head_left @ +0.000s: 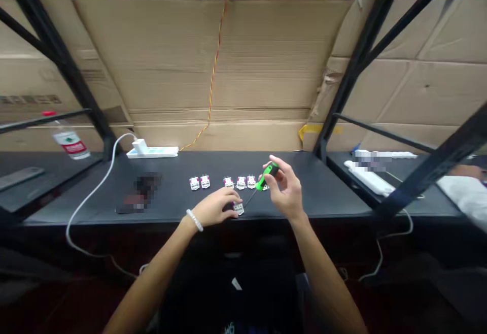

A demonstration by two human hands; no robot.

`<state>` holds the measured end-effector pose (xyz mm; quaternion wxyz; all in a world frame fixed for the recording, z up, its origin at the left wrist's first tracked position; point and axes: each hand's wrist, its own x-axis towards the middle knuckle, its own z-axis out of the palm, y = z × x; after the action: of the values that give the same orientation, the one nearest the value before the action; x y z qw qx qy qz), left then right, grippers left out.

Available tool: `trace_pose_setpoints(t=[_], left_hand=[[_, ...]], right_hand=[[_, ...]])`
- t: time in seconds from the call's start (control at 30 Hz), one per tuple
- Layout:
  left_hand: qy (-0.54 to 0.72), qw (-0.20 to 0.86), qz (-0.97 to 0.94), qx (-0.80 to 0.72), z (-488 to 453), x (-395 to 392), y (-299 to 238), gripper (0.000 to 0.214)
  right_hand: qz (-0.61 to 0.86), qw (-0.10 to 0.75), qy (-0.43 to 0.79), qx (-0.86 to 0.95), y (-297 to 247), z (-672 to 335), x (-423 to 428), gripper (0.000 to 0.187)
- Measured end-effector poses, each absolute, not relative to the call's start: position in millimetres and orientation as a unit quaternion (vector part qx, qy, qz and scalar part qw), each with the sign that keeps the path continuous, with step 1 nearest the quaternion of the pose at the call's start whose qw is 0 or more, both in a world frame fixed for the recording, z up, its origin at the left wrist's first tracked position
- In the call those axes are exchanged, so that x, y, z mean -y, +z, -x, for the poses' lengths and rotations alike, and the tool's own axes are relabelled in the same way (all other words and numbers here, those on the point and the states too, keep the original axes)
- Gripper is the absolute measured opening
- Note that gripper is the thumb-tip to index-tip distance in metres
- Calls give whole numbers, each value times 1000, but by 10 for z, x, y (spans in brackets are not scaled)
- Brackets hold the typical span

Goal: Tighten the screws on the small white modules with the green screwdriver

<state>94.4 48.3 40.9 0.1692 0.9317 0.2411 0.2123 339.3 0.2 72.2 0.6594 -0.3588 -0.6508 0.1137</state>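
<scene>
My right hand (285, 189) is closed round the green and black handle of a screwdriver (267, 175). Its thin shaft slants down to the left, and its tip is at or very near a small white and purple module (238, 208). My left hand (217, 207), with a white beaded bracelet on the wrist, grips that module near the table's front edge. The fingers partly cover it. Behind my hands several similar modules stand in a loose row, among them a pair at the left (194, 183) and others in the middle (241, 182). One is partly hidden by my right hand.
A white power strip (152, 152) lies at the back left of the dark table (304, 207), with a white cable (91, 190). Blurred dark items (140, 194) lie at the left. Black frame posts (348, 70) flank the table. Cardboard (266, 60) closes the back. Another person's sleeve (464, 197) shows at right.
</scene>
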Motion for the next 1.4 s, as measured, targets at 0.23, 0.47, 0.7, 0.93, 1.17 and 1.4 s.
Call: trace_pose_setpoints(t=[0.23,0.47,0.7,0.93,1.17,1.4], left_hand=[[249,199,-923,-217,-1011,-606,298,33],[271,210,-917,-203,-1002,-606,263,35],[278,218,-915,-195,-998,-631,238,34],[283,224,-912,-195,-996,-642,228,36],[280,223,-913,-197,-994,-644,230,35],[284,222,-913,-190,-1001,-642,222,35]], right_hand=[[372,650,100,655,675,-3393,-34,44],[367,643,89,666,637,-3361,-46,44],[374,649,63,660,670,-3381,-9,44],[362,640,63,675,662,-3375,-17,44],[349,636,47,686,692,-3367,0,46],[296,650,150,684,615,-3181,23,49]])
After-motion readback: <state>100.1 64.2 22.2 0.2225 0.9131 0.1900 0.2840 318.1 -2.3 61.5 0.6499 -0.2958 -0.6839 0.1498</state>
